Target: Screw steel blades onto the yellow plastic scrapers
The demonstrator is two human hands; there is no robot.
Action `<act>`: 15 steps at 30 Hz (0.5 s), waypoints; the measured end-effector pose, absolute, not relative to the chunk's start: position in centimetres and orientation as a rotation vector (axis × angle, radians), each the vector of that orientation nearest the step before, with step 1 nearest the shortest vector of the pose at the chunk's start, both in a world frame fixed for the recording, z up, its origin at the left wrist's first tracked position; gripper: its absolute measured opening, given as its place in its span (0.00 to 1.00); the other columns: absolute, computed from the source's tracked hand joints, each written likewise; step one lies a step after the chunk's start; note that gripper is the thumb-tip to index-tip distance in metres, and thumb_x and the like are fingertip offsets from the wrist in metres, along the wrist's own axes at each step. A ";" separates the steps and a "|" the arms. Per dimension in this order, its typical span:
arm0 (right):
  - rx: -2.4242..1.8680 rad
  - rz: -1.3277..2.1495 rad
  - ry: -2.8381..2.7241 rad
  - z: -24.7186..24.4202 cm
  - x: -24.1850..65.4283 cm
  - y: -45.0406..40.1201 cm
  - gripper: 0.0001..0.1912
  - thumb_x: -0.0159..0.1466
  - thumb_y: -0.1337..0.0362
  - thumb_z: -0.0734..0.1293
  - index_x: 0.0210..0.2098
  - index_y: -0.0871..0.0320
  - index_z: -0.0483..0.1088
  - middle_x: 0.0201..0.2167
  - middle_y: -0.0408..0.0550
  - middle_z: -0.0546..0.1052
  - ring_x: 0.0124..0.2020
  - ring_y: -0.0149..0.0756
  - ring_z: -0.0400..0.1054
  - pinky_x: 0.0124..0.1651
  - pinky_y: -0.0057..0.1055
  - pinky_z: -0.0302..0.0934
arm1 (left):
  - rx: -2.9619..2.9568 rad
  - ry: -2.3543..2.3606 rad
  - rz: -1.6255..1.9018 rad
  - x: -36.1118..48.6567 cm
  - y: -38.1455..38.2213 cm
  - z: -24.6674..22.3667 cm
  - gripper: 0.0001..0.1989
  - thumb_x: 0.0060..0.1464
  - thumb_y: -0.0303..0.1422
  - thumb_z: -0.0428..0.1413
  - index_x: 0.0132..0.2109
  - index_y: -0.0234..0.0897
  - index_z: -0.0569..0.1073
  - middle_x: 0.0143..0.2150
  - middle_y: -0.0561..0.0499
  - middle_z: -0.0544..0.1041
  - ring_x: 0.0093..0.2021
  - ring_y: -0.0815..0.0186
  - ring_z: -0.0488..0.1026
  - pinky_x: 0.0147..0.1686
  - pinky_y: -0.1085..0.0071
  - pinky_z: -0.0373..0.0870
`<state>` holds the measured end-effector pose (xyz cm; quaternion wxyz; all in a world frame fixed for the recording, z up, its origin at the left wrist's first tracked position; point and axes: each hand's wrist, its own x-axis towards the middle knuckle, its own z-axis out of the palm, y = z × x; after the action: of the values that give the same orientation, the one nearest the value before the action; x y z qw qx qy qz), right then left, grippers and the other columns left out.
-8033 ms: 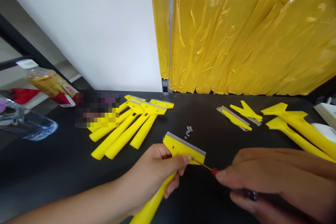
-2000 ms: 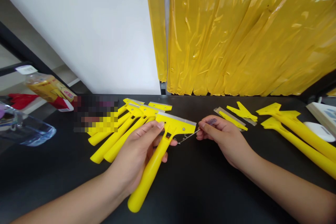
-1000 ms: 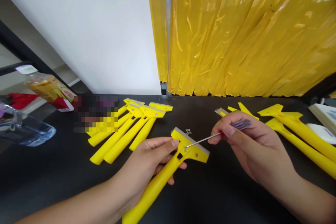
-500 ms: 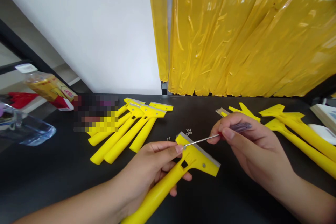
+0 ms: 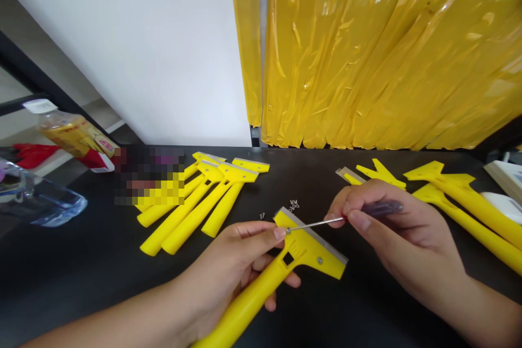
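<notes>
My left hand [image 5: 240, 261] is closed round the head end of a yellow scraper [image 5: 253, 296], whose handle slants down to the bottom edge. A metal blade strip [image 5: 314, 235] runs along its head. The left thumb tip touches a small screw [image 5: 287, 231] near one end of the head; a second screw [image 5: 319, 261] sits near the other end. My right hand [image 5: 399, 228] pinches a screwdriver [image 5: 381, 208] with a dark translucent handle. Its thin shaft points left, with the tip at the screw beside my left thumb.
Several yellow scrapers [image 5: 196, 204] lie at left on the black table [image 5: 122, 288]. Loose screws [image 5: 293, 205] lie behind the held scraper. More yellow handles [image 5: 468, 212] and flat yellow pieces [image 5: 381, 173] are at right. A bottle [image 5: 75, 133] stands tilted at far left.
My right hand and the screwdriver have shifted slightly right and down. The held scraper's head has moved a little right and down; the screwdriver tip remains at the same screw.
</notes>
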<state>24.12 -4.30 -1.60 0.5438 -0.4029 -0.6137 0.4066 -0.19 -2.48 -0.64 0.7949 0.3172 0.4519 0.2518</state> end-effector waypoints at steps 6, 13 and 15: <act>-0.902 0.831 -1.633 -0.6 23.8 -4.7 0.07 0.72 0.66 0.68 0.44 0.46 0.74 0.34 0.46 0.78 0.37 0.42 0.76 0.39 0.37 0.70 | 0.722 0.949 0.533 -0.2 -2.6 -0.7 0.11 0.65 0.39 0.61 0.44 0.33 0.76 0.29 0.44 0.81 0.22 0.68 0.75 0.19 0.77 0.73; -0.794 0.783 -1.740 0.0 23.8 -4.6 0.09 0.71 0.73 0.66 0.44 0.52 0.73 0.35 0.48 0.78 0.39 0.41 0.76 0.38 0.35 0.70 | 0.749 0.905 0.510 -0.5 -2.5 -1.2 0.14 0.64 0.41 0.61 0.44 0.32 0.76 0.28 0.41 0.82 0.22 0.68 0.74 0.20 0.77 0.73; -0.798 0.780 -1.737 0.1 23.8 -4.5 0.09 0.71 0.73 0.66 0.44 0.53 0.73 0.35 0.47 0.78 0.39 0.40 0.76 0.39 0.34 0.70 | 0.761 0.898 0.505 -0.5 -2.4 -1.3 0.15 0.64 0.42 0.61 0.44 0.32 0.76 0.27 0.41 0.82 0.22 0.68 0.74 0.20 0.77 0.73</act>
<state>23.82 -4.54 0.11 0.5127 -0.3320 -0.7223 0.3244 -0.50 -2.43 -1.26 0.8020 0.3549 0.4188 0.2355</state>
